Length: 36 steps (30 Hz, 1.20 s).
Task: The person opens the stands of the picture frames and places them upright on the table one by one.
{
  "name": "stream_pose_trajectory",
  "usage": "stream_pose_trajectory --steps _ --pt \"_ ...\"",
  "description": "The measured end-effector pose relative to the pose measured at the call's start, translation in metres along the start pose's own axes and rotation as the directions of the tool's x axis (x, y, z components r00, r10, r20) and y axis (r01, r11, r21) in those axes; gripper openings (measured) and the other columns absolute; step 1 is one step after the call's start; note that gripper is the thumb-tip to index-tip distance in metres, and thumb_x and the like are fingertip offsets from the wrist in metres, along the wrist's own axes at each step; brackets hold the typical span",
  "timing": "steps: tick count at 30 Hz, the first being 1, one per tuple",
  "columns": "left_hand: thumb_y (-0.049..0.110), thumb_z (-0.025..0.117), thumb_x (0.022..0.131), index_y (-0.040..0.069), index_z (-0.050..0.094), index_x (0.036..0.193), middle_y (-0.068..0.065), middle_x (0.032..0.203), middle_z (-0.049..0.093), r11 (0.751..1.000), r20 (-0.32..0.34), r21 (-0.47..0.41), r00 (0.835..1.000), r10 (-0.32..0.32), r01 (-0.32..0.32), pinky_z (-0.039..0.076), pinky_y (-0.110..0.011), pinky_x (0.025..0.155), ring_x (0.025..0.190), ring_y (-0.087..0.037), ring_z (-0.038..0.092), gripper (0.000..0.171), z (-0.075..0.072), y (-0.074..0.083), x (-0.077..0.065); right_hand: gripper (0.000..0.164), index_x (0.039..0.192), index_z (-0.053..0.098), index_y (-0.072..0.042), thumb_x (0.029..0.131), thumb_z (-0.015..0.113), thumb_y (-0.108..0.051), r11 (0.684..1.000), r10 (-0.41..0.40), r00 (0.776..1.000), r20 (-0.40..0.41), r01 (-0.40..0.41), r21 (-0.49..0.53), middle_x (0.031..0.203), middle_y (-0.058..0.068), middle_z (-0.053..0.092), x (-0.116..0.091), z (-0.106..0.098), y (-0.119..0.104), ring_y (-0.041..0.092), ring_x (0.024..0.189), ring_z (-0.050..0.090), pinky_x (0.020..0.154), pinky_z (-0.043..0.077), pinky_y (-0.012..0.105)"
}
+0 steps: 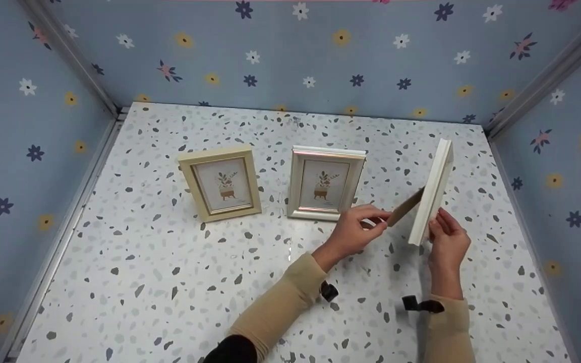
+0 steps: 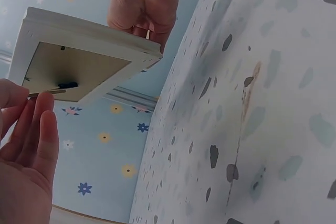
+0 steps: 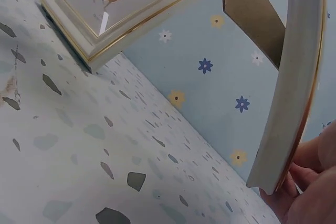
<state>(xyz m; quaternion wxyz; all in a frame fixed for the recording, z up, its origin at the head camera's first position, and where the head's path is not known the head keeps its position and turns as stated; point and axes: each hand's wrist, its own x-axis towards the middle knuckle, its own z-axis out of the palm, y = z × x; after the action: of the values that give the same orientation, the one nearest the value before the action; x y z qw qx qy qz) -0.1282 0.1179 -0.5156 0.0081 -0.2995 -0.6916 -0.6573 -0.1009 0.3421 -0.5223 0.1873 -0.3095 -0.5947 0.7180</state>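
Observation:
On the right in the head view, a white picture frame [image 1: 430, 196] is held up nearly edge-on, its back turned left. My left hand [image 1: 352, 233] pinches the free end of its brown stand leg [image 1: 405, 206], which is swung out from the back panel. With fingers and thumb my right hand [image 1: 448, 245] grips the frame's lower part on the far side. The left wrist view shows the brown back panel [image 2: 100, 66] within the white border. In the right wrist view the stand leg [image 3: 254, 19] slants from the left fingers to the frame; the picture side is hidden.
A silver-white frame [image 1: 297, 186] with a potted-plant picture stands just beyond my left hand. Farther left stands a pale gold frame [image 1: 197, 189] with a similar picture. The speckled white table [image 1: 210, 297] is bounded by blue flowered walls [image 1: 280, 60] at the back and sides.

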Motion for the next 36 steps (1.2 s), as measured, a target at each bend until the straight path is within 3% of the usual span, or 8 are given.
stream_pose_trajectory --steps 7,12,22,31,36 --pt "-0.009 0.066 0.090 -0.009 0.071 0.110 -0.021 0.098 0.067 0.997 0.007 -0.011 0.997 0.082 -0.082 0.059 -0.030 0.074 0.088 -0.026 0.069 0.021 -0.010 0.022 -0.005 0.042 0.129 0.064 0.001 0.088 0.073 0.001 0.999 0.015 1.000 0.012 -0.016 0.037 0.102 0.003 0.070 -0.002 0.001 -0.003 0.012 0.087 0.067 0.066 0.054 0.020" --pt "-0.014 0.064 0.088 -0.012 0.070 0.108 -0.024 0.095 0.067 0.994 -0.007 -0.026 0.994 0.109 -0.109 0.059 -0.030 0.075 0.086 -0.031 0.069 0.021 -0.017 0.036 -0.007 0.045 0.131 0.062 0.002 0.087 0.073 0.002 0.996 0.035 0.998 0.057 -0.039 0.075 0.108 0.006 0.066 -0.004 0.000 -0.006 0.014 0.092 0.065 0.072 0.057 0.023" --pt "-0.015 0.064 0.086 -0.012 0.072 0.105 -0.022 0.092 0.068 0.983 -0.024 0.015 0.983 0.182 -0.181 0.058 -0.026 0.074 0.081 -0.028 0.069 0.021 -0.018 0.036 -0.006 0.033 0.116 0.071 -0.002 0.084 0.076 0.006 0.983 0.013 0.997 0.075 -0.026 0.184 0.107 0.011 0.064 -0.005 -0.001 -0.006 0.018 0.091 0.067 0.071 0.058 0.029" --pt "-0.018 0.065 0.084 -0.011 0.072 0.103 -0.021 0.090 0.068 0.972 -0.028 0.046 0.973 0.231 -0.229 0.058 -0.027 0.073 0.078 -0.030 0.068 0.022 -0.018 0.036 -0.006 0.032 0.125 0.063 0.001 0.093 0.065 0.004 0.995 -0.002 0.984 0.180 -0.016 0.101 0.113 0.010 0.062 -0.004 -0.002 -0.004 0.017 0.096 0.067 0.077 0.057 0.028" --pt "-0.018 0.064 0.083 -0.011 0.073 0.102 -0.021 0.089 0.067 0.967 -0.036 0.065 0.968 0.248 -0.245 0.057 -0.025 0.072 0.077 -0.029 0.068 0.022 -0.018 0.035 -0.006 0.033 0.129 0.058 -0.001 0.096 0.058 0.006 0.999 0.010 0.980 0.199 -0.019 0.040 0.113 0.005 0.067 -0.003 -0.005 -0.003 0.015 0.098 0.068 0.079 0.057 0.027"
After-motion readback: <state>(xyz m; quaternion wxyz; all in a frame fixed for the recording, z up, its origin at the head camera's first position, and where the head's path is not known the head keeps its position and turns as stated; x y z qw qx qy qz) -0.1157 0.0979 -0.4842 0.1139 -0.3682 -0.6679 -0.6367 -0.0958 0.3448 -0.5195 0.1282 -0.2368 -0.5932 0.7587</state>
